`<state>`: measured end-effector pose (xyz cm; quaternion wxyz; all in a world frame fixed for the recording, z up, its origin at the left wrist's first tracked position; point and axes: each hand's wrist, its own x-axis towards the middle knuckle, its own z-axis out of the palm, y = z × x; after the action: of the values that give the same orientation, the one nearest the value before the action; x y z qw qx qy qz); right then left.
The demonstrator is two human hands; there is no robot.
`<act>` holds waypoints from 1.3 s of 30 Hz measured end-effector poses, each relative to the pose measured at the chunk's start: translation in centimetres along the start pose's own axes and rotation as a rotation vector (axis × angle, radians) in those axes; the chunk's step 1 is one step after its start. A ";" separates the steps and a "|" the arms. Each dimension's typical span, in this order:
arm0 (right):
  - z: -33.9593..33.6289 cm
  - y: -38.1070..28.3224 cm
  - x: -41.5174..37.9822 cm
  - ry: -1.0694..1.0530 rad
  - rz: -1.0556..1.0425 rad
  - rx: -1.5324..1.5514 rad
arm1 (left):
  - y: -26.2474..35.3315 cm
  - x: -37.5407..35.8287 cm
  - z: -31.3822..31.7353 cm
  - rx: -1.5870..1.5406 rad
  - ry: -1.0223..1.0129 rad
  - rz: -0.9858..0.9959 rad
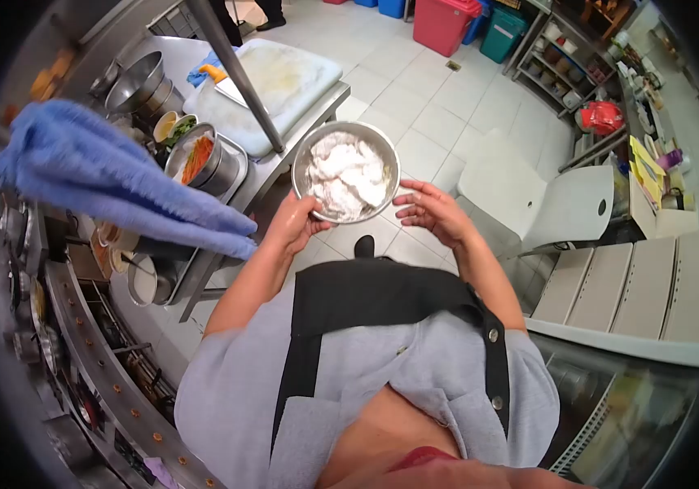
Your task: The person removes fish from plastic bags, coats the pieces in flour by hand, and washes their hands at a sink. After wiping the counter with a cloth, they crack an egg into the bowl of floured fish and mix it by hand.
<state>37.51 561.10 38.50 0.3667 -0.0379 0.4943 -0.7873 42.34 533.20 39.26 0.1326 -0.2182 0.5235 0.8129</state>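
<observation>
A round steel bowl [297, 173] is held out in front of my body over the floor. Inside it lie pale pieces [349, 171] dusted white, like floured meat. My left hand [291, 222] grips the bowl's near left side, thumb over the rim and fingers underneath. On the other side, my right hand [435, 213] is open, its fingers apart and their tips right at the rim. Nothing else shows in the right hand.
At left, a steel counter [305, 114] bears a white cutting board [292, 73], an orange-handled tool [215, 73] and a pot with orange shreds [198, 159]. A blue towel [113, 175] hangs nearer. White chairs [557, 204] stand at right; bins [443, 26] sit far back.
</observation>
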 end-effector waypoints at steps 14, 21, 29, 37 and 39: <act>-10.0 -12.5 17.6 0.046 0.147 -0.185 | 7.9 16.8 2.4 -0.301 0.158 0.068; -20.0 -16.8 29.5 0.014 0.214 -0.246 | 11.0 24.6 -0.2 -0.598 0.550 0.356; -26.8 -22.9 42.0 -0.174 0.304 -0.248 | 10.6 31.2 1.0 -1.031 0.893 0.633; -25.9 -24.4 52.7 -0.374 0.476 -0.301 | 18.4 44.4 7.9 -0.926 0.490 0.639; -25.2 -25.3 56.1 -0.431 0.471 -0.343 | 24.1 49.7 4.6 -0.929 0.491 0.924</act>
<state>-27.68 551.67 29.12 0.6223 -0.1490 0.5257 -0.5605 -12.60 526.74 35.45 -0.4555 -0.1847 0.1758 0.8529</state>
